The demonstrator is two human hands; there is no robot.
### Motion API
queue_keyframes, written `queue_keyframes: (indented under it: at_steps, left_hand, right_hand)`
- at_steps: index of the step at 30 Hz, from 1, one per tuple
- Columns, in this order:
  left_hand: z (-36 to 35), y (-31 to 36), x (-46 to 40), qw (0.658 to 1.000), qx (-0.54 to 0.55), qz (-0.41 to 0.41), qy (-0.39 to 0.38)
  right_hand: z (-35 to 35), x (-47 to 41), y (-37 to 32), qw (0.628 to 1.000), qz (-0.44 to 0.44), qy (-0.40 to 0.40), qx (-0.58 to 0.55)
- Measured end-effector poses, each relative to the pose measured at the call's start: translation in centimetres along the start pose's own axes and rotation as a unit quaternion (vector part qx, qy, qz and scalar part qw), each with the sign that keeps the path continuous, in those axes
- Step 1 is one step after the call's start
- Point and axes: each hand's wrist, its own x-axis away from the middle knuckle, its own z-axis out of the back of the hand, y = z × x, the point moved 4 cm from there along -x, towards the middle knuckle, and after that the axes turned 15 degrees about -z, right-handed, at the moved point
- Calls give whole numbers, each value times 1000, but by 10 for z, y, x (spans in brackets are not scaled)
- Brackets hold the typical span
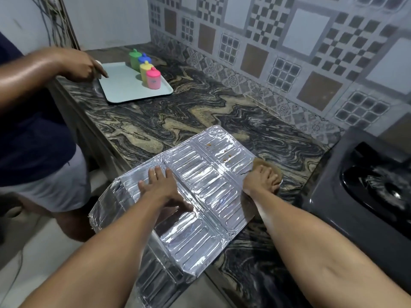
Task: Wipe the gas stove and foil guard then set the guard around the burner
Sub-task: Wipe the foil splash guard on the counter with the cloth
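Patterned tiles back a dark marbled worktop (pixel 200 103) that runs from a pale tray (pixel 124 90) of four coloured jars (pixel 144 67) at the far end to the black gas stove (pixel 367 187) at the right. Between them the foil guard (pixel 200 196) lies unfolded and flat, its near panels hanging past the worktop's front edge. The left hand (pixel 160 187) presses on it palm down, fingers (pixel 159 172) spread apart, pinning it in place. The right hand (pixel 264 178) sits at the guard's right edge with its fingers curled tight on a brownish cloth (pixel 266 165). Orange-brown specks (pixel 222 150) show on the far panel, so the wiping of the guard looks to be in hand and not finished. The next move likely calls for sweeping the cloth over those specks while the left hand keeps the thin foil from sliding or creasing. A second person's hand (pixel 84 67) reaches toward the tray, well apart from the guard.
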Motion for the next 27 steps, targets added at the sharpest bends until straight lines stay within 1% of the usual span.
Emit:
queue_keyframes:
  at_steps: [2,4,5,6,7,8,9,10,11,12,13,14,15,16,17,18,19,20,21,23,24,25,26,27]
  left_hand:
    - [-1,1,-1,1000,-5,-1,5]
    - [1,3,0,1000,-8,1,4]
    - [2,4,0,1000,-9,2,2]
    - [3,5,1,1000,-11,4,-1]
    - [4,5,2,1000,-12,5,-4]
    - [4,5,3,1000,-14,8,-6]
    - [5,5,3,1000,-16,10,-7]
    - [5,4,3,1000,-16,11,-9]
    - [5,5,3,1000,-16,11,-11]
    - [5,5,4,1000,-15,12,-10]
    - [5,6,5,1000,-15,11,-8]
    - [5,7,6,1000,-15,11,-7]
    - [5,8,6,1000,-15,12,-6]
    - [6,8,6,1000,-16,14,-6]
    - [7,9,6,1000,-16,16,-7]
    - [8,9,6,1000,-16,18,-10]
    - [8,10,6,1000,-16,20,-12]
    - [8,10,6,1000,-17,21,-14]
    - [7,10,5,1000,-18,21,-15]
    - [6,9,6,1000,-15,17,-13]
    - [6,8,6,1000,-14,14,-10]
    - [6,7,6,1000,-13,12,-8]
    - [5,7,6,1000,-13,10,-6]
    - [5,6,6,1000,-13,9,-4]
  right_hand:
    - [18,-7,-7,998,-31,14,-51]
    - [37,-4,-20,988,-12,43,-151]
    - [47,5,-26,975,9,28,-219]
    - [55,13,-32,957,20,-16,-288]
    - [62,22,-37,925,24,-86,-368]
    - [62,27,-39,880,9,-182,-438]
    - [61,36,-37,835,-12,-272,-478]
    - [56,44,-31,815,-30,-329,-476]
    - [52,50,-23,821,-44,-345,-452]
    - [48,47,-15,850,-60,-308,-422]
    - [48,41,-6,883,-74,-248,-392]
    - [46,31,3,898,-93,-163,-397]
    - [47,26,9,902,-82,-105,-410]
    - [48,27,8,913,-33,-70,-402]
    - [48,30,7,931,24,-37,-362]
    - [41,34,6,952,88,-16,-293]
    - [35,41,4,958,167,0,-234]
    - [30,52,3,951,249,9,-186]
    - [24,64,0,933,336,11,-133]
    - [4,78,-5,876,482,9,13]
    - [-7,82,-7,847,523,6,93]
    - [-18,82,-6,827,540,8,156]
    - [-28,80,-5,813,548,13,197]
    - [-35,78,-3,807,549,16,219]
